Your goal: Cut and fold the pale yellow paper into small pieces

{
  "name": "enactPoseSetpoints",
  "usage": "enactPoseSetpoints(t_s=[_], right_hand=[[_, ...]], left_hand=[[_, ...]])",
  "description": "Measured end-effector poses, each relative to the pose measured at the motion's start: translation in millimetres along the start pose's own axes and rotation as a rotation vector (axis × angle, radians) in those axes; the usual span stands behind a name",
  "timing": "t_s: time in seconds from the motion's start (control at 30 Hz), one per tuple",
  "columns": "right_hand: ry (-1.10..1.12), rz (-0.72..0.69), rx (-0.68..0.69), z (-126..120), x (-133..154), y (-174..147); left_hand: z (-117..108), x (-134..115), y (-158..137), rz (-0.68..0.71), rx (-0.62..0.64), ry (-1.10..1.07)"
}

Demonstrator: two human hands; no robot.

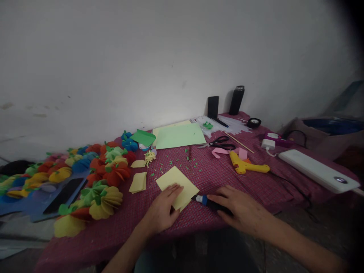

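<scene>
My left hand [165,207] presses flat on a folded sheet of pale yellow paper [176,178], its fingers stretched over the top and the thumb apart near the lower edge. To its right, my right hand [237,208] is wrapped round a tool with a blue-and-black handle [214,204]. The tool's metal tip meets the right edge of the yellow paper; its exact kind is unclear. Small green paper scraps [182,165] lie scattered just beyond the sheet. A stack of small yellow paper pieces [138,182] rests left of it.
Colourful paper pumpkins [106,201] crowd the left side. Light green sheets [179,135] lie at the back. Black-handled scissors [222,143], a yellow glue gun [246,165] with a cord and a white lamp [315,168] are on the right. A black bottle [236,101] stands by the wall.
</scene>
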State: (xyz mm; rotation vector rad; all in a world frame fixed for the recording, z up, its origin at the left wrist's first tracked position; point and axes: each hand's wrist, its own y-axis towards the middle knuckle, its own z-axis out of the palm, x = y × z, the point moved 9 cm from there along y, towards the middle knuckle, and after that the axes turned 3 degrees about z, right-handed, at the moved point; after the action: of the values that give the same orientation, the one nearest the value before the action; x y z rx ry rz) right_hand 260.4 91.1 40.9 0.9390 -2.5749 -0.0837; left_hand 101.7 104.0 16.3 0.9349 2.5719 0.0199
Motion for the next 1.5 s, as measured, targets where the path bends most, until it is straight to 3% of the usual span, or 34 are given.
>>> enactPoseSetpoints(t_s=[0.1,0.23,0.4,0.57,0.73,1.03,1.23,1.3,1.37,1.43,1.5], right_hand=[[-0.001,0.0,-0.016,0,-3,-2],[-0.005,0.007,0.004,1,-4,-1],[-0.013,0.028,0.029,3,-4,0],[-0.021,0.031,0.018,5,-6,0],[-0.053,0.032,-0.035,3,-14,5],[-0.073,0.035,0.013,10,-19,14],[-0.1,0.056,-0.003,2,-20,19],[-0.135,0.1,-0.01,-10,-36,26],[-0.207,0.214,-0.054,-30,-71,36],[-0.303,0.458,-0.084,-53,-126,41],[-0.382,0.687,-0.028,-66,-182,40]], left_hand=[[-8,-9,1,0.043,0.029,0.001],[-17,-8,14,0.001,-0.002,0.03],[0,-3,38,0.003,0.053,0.114],[15,-3,43,0.027,0.081,0.194],[17,-4,41,0.032,0.078,0.221],[18,-3,41,0.013,0.082,0.229],[17,-3,41,0.016,0.083,0.224],[17,-2,41,0.014,0.086,0.224],[18,-1,41,0.011,0.092,0.23],[18,-1,41,0.008,0.099,0.24],[19,-1,40,0.006,0.104,0.252]])
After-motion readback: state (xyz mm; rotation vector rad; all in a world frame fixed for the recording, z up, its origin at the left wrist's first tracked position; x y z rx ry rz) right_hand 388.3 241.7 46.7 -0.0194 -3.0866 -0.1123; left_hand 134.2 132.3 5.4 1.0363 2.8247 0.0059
